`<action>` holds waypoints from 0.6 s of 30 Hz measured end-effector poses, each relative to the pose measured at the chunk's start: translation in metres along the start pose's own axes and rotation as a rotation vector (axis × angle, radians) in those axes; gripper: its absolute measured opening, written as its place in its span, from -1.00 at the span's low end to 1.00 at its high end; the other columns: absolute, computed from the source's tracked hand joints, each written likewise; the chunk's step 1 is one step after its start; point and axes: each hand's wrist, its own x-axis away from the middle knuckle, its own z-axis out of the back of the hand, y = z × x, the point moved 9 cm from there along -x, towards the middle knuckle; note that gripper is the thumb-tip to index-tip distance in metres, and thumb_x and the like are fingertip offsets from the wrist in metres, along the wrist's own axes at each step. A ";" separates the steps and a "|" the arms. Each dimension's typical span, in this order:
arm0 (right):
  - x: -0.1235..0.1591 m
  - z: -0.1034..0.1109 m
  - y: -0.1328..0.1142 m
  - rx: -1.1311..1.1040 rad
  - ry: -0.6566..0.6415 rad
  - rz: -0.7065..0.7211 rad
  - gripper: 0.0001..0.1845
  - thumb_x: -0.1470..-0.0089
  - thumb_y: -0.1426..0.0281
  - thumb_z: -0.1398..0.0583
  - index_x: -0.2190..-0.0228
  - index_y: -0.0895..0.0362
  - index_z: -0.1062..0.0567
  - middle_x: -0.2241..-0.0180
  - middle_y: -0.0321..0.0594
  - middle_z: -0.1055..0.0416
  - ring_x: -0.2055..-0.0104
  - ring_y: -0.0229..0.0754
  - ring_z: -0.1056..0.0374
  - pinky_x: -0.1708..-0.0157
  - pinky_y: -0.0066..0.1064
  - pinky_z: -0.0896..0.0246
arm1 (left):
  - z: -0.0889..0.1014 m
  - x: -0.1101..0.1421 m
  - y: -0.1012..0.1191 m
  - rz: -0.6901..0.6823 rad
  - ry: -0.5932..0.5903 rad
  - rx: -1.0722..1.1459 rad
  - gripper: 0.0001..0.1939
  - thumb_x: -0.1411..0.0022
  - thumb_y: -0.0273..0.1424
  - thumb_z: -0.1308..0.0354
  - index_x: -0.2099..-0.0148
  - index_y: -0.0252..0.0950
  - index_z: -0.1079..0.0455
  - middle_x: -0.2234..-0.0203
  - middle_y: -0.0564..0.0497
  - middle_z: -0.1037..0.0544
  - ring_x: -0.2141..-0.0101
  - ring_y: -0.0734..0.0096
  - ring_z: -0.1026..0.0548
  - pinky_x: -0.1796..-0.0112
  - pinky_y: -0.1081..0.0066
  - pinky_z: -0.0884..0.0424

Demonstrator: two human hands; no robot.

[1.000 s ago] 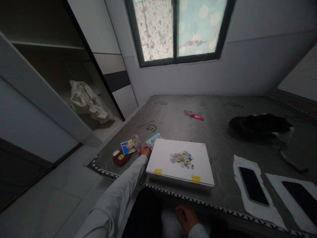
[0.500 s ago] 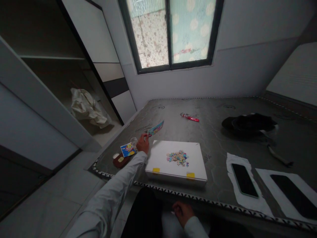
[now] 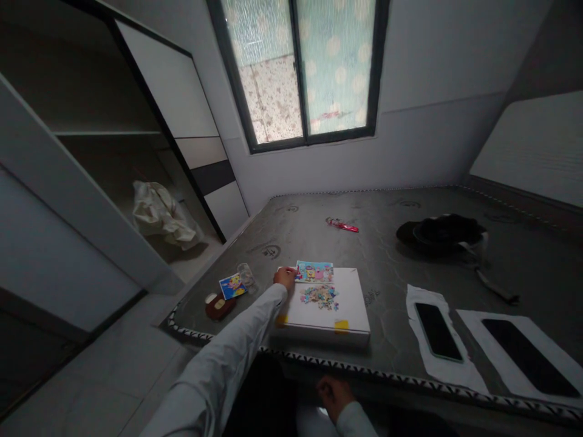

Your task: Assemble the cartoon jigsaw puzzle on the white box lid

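Observation:
My left hand (image 3: pixel 285 277) reaches out in a white sleeve and pinches the left edge of a colourful cartoon picture card (image 3: pixel 314 271), which lies on the far edge of a white flat box (image 3: pixel 346 306). A small heap of loose puzzle pieces (image 3: pixel 320 295) sits on the box just in front of the card. My right hand (image 3: pixel 334 394) rests low in my lap below the bed's edge, fingers curled; what it holds, if anything, I cannot make out.
The box lies on a grey mattress (image 3: pixel 387 255). Left of it are a second picture card (image 3: pixel 232 285), a clear plastic bag (image 3: pixel 248 276) and a dark red case (image 3: pixel 220 305). Two phones (image 3: pixel 436 331) on white paper lie right; dark clothing (image 3: pixel 439 232) and a red wrapper (image 3: pixel 342 226) farther back.
My left hand picked the picture card up from the mattress left of the box, lifted it, and has brought it down onto the box's far edge. The view tilted upward.

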 end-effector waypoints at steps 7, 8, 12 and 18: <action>-0.004 0.000 0.003 0.024 0.012 -0.033 -0.72 -0.04 0.52 -0.15 0.27 0.07 -0.63 0.37 -0.24 -0.59 0.28 -0.20 -0.49 0.28 -0.48 -0.23 | -0.011 0.005 0.013 -0.029 0.040 -0.109 -0.68 -0.34 -0.18 -0.16 0.02 -0.30 -0.45 0.12 -0.08 -0.55 0.15 0.31 -0.53 0.09 0.20 -0.48; -0.004 -0.001 0.003 0.028 0.011 -0.041 -0.72 -0.04 0.52 -0.15 0.27 0.07 -0.63 0.38 -0.25 -0.59 0.30 -0.21 -0.48 0.29 -0.48 -0.23 | -0.010 0.006 0.015 -0.037 0.056 -0.125 -0.70 -0.32 -0.16 -0.18 0.06 -0.28 -0.47 0.16 -0.07 -0.58 0.17 0.32 -0.53 0.11 0.25 -0.47; -0.005 -0.002 0.003 0.042 0.001 -0.055 -0.70 -0.04 0.54 -0.16 0.25 0.08 -0.63 0.39 -0.24 -0.59 0.33 -0.21 -0.47 0.32 -0.47 -0.20 | -0.003 0.013 0.025 -0.091 0.117 -0.195 -0.76 -0.24 -0.17 -0.23 0.15 -0.20 -0.50 0.27 -0.05 -0.63 0.21 0.27 -0.56 0.22 0.35 -0.41; -0.004 0.000 -0.002 0.059 -0.006 -0.065 -0.71 -0.05 0.55 -0.16 0.27 0.06 -0.63 0.36 -0.25 -0.59 0.29 -0.22 -0.47 0.29 -0.48 -0.19 | -0.019 0.066 0.077 -0.503 0.041 -0.266 -0.64 -0.44 -0.28 0.10 -0.03 -0.26 -0.48 0.03 -0.17 -0.57 -0.02 0.22 -0.48 -0.06 0.21 -0.34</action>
